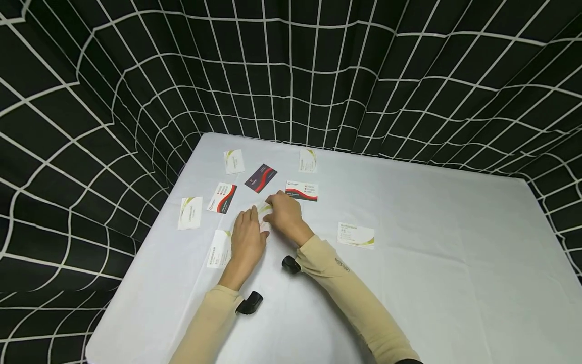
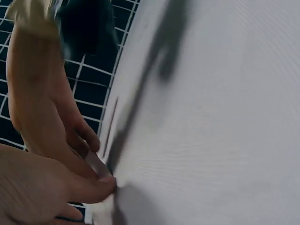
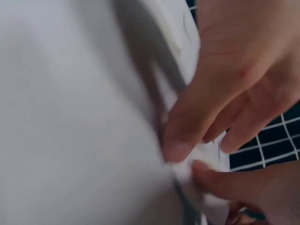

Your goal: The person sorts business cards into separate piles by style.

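Both hands meet over a white business card (image 1: 264,208) with a green-gold curve, at the left part of the table. My left hand (image 1: 247,236) holds it from its left side, with the thumb at its near edge. From the upper right, my right hand (image 1: 286,215) pinches the same card between thumb and curled fingers. In the left wrist view, a pale card edge (image 2: 96,165) shows between the two hands' fingertips. The fingers cover much of the card. Partly beneath the left hand lies another white card (image 1: 219,250).
Around the hands lie a dark red-striped card (image 1: 261,178), two white-red-black cards (image 1: 222,197) (image 1: 302,190), and several white-gold cards (image 1: 189,213) (image 1: 234,162) (image 1: 307,160). Some white cards (image 1: 356,235) lie to the right. White cloth covers the table (image 1: 432,283); a black gridded curtain (image 1: 291,76) hangs behind.
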### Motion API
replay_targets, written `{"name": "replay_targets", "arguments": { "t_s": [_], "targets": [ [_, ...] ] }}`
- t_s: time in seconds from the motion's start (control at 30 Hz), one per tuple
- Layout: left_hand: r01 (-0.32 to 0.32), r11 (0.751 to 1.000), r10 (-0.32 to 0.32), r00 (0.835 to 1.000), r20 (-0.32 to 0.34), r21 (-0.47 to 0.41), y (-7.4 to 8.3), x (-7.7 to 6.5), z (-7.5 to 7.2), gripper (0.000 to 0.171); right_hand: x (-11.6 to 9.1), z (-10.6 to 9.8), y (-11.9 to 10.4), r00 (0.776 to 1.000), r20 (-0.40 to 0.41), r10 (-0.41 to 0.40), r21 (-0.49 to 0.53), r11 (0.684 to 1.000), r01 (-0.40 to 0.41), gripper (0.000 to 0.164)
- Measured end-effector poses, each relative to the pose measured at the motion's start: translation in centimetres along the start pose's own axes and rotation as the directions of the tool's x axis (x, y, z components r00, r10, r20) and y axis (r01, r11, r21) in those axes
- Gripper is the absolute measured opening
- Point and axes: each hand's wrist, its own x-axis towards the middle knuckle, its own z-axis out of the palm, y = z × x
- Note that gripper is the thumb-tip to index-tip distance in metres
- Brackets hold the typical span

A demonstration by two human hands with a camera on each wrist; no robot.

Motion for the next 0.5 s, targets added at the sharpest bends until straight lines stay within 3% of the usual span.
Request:
{"name": "replay_targets", "arguments": {
  "t_s": [0.13, 0.23, 0.37, 0.5],
  "targets": [
    [0.019, 0.997, -0.025, 0.996, -0.084, -0.075, 0.2, 0.2, 0.1, 0.054, -1.5, -0.6, 2.1, 0.996, -0.086, -0.015, 0.178, 0.984, 0.03, 0.029],
    [0.016, 0.979, -0.041, 0.992, -0.121, -0.201, 0.5, 0.5, 0.0, 0.036, -2.6, -1.1, 3.6, 0.99, -0.142, -0.007, 0.289, 0.956, 0.048, 0.022],
    [0.031, 0.916, -0.071, 0.994, -0.085, -0.4, 1.2, 0.9, 0.2, 0.022, -4.1, -1.9, 5.3, 0.985, -0.171, 0.034, 0.355, 0.934, 0.03, 0.016],
    [0.071, 0.822, -0.097, 0.995, -0.017, -0.565, 2.1, 1.2, 0.7, 0.019, -5.6, -2.8, 6.7, 0.981, -0.163, 0.103, 0.435, 0.9, -0.022, 0.015]
  ]
}}
